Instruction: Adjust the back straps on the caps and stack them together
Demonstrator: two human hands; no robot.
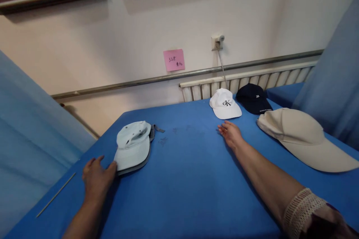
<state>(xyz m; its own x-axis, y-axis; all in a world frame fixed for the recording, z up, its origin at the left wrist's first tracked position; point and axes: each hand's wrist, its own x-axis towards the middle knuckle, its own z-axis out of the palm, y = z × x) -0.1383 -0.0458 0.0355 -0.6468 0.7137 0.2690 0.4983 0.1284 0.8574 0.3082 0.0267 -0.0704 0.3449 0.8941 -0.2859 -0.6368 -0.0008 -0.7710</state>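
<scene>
Beside the brim of a pale blue baseball cap (134,153), my left hand (98,175) has its fingers apart; its thumb is at the brim's left corner, and I cannot tell whether they touch. The pale blue cap lies stacked on a dark grey cap (147,162), of which only an edge and a strap show. My right hand (231,134) reaches just in front of a white baseball cap (224,104) with black letters, fingers loosely spread and holding nothing. A dark navy cap (252,99) sits right of the white one, and a large beige cap (297,130) is nearer on the right.
A blue cloth covers the table (179,194). On its left lies a thin stick (56,195). Blue curtains (36,130) hang at both sides. Behind the table are a metal rail (146,81), a radiator (202,91) and a wall socket (217,43) with a cord.
</scene>
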